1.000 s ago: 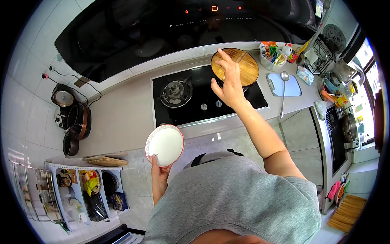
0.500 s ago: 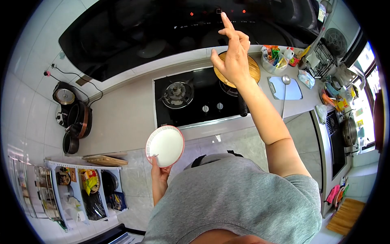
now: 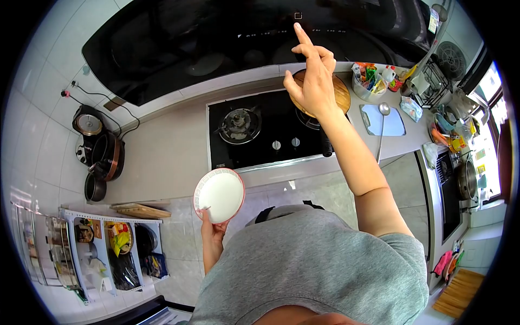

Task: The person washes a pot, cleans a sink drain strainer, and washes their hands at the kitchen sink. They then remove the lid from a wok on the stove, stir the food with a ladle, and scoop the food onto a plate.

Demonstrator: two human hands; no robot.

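My left hand [image 3: 214,234] grips the lower edge of a white plate [image 3: 221,196] with a red rim and a patterned border, thumb on its inner side. The plate is held in front of the counter, and its inside looks bare. My right hand [image 3: 316,81] is raised over the stove with the index finger stretched out and the thumb apart, holding nothing. That fingertip is at the black glossy range hood panel [image 3: 216,40], just below a small square lit symbol [image 3: 298,16]; I cannot tell whether it touches. Beneath the hand, a round wooden lid [image 3: 342,95] covers a pan on the right burner.
The gas stove [image 3: 230,154] has a bare left burner [image 3: 238,126]. Right of it are a blue cutting board [image 3: 370,120], a ladle [image 3: 384,109] and a tub of packets [image 3: 368,89]. Pots [image 3: 108,157] stand at the counter's left end, above a shelf rack [image 3: 103,216].
The red lights on the hood panel have gone out. My right fingertip now sits slightly lower, below the square symbol. The view has shifted a little; my left hand still holds the plate.
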